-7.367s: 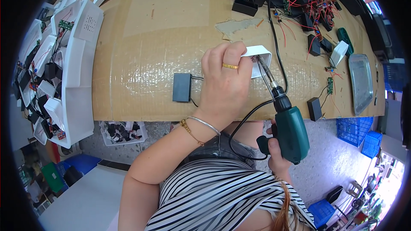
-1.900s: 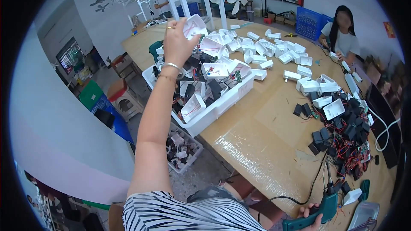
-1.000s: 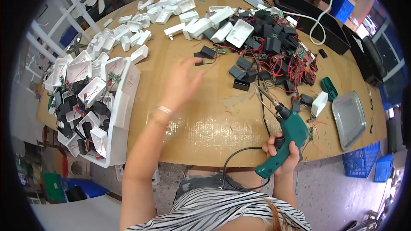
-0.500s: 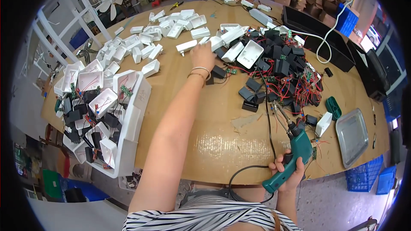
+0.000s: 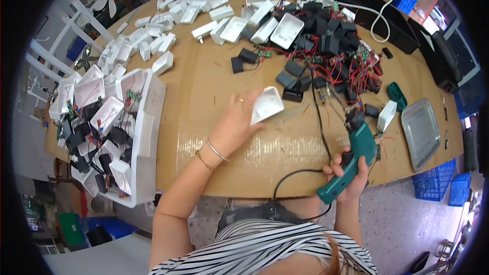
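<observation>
A white plastic housing [image 5: 268,106], an open-topped box shape, is gripped by my left hand [image 5: 237,117] above the middle of the table. Fingers close round its left side, and its hollow faces right. My right hand [image 5: 351,178] is wrapped round the handle of a green pistol-shaped soldering iron [image 5: 360,150] near the table's front edge. The iron's metal tip points up and away, toward a heap of black boxes [image 5: 326,46] with red wires and small green circuit boards. Two black boxes [image 5: 243,59] with a circuit board lie apart, left of that heap.
White housings [image 5: 153,33] are piled at the far left. A white bin [image 5: 153,132] at left holds housings with wired parts inside. On the right are a metal tray [image 5: 420,135], a green container [image 5: 396,95] and a long black case [image 5: 387,25]. The iron's black cord loops near the front edge.
My left hand has come back toward me from the far housings, now with a white housing in it. The right hand still holds the soldering iron. The whole view has shifted slightly.
</observation>
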Demonstrator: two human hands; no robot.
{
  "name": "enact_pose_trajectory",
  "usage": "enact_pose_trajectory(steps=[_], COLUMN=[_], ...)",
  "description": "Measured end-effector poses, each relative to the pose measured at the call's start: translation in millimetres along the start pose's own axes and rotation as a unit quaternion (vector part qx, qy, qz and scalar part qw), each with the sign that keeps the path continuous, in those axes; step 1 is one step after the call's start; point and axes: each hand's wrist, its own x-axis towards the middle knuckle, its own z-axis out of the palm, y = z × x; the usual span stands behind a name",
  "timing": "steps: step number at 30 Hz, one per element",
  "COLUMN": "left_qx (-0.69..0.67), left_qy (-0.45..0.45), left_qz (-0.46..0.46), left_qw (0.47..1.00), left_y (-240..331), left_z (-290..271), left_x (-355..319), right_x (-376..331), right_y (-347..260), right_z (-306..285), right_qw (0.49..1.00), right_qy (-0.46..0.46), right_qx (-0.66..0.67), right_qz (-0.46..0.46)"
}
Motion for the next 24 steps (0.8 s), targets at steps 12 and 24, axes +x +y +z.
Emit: enact_pose_trajectory(steps=[12, 24], left_qx=[-0.066, 0.107], left_qy=[-0.041, -0.106], left_qz=[-0.035, 0.075], left_qw=[0.996, 0.986], left_y=[29, 46], left_z=[-1, -53], left_x=[-23, 8], right_x=[-1, -2], right_y=[5, 3], right_z=[4, 4], right_qw=[0.999, 0.999], right_qy=[-0.031, -0.036], right_qx=[-0.005, -0.005], right_qz=[-0.026, -0.023])
